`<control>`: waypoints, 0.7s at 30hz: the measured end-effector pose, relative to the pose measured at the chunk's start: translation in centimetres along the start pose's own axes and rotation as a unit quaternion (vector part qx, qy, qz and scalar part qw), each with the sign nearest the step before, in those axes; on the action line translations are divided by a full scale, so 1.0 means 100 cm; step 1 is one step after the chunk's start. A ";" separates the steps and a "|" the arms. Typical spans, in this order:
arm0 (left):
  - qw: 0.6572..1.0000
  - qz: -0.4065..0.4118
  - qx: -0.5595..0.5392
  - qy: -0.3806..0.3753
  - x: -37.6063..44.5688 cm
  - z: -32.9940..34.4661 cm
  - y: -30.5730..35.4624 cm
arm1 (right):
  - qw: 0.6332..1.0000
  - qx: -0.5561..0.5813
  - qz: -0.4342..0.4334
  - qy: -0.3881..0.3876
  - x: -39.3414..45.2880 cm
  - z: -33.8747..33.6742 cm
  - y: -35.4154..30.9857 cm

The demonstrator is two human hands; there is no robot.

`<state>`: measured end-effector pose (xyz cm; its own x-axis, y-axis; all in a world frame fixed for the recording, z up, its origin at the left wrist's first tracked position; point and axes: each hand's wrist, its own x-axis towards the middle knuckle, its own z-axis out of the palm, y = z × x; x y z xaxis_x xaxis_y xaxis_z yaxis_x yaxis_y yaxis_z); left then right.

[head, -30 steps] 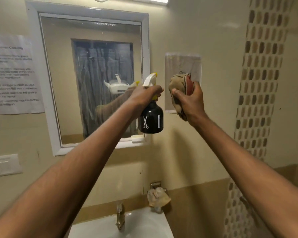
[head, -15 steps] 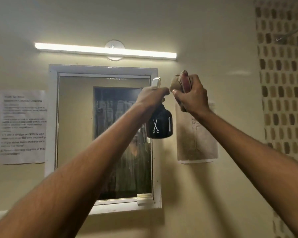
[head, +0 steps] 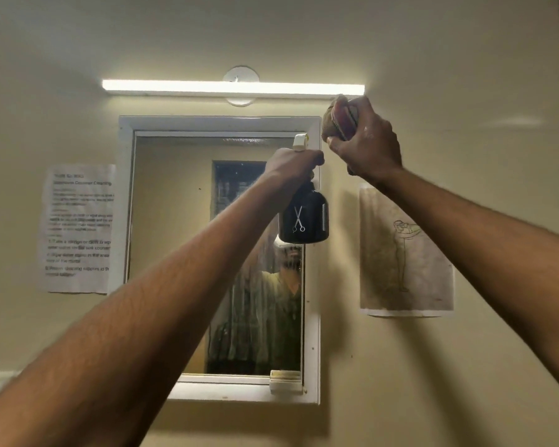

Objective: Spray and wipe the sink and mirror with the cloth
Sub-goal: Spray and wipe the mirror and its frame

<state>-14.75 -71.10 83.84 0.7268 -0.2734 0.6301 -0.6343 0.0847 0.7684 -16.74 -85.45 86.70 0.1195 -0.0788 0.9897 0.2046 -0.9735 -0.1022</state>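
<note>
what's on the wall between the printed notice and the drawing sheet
In the head view the white-framed mirror hangs between the printed notice and the drawing sheet. The left hand holds the black spray bottle before its right edge.

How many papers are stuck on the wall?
2. The printed sheet with writing is left of the mirror; the left arm hides its right edge. The drawing sheet is right of the mirror, under the right arm.
</note>
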 end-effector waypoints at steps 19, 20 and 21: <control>1.000 0.022 0.013 -0.012 0.012 0.008 -0.020 | 0.999 -0.049 0.009 -0.003 0.002 0.002 0.033; 1.000 0.026 0.014 0.000 0.012 0.008 -0.020 | 0.999 -0.050 0.007 -0.004 0.001 0.003 0.033; 1.000 0.026 0.009 0.006 0.013 0.008 -0.020 | 0.999 -0.049 0.006 -0.004 0.001 0.003 0.033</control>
<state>-12.78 -72.35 83.04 0.6955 -0.2573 0.6709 -0.6762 0.0817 0.7322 -15.71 -88.62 86.44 0.1288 -0.0887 0.9877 0.1062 -0.9890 -0.1026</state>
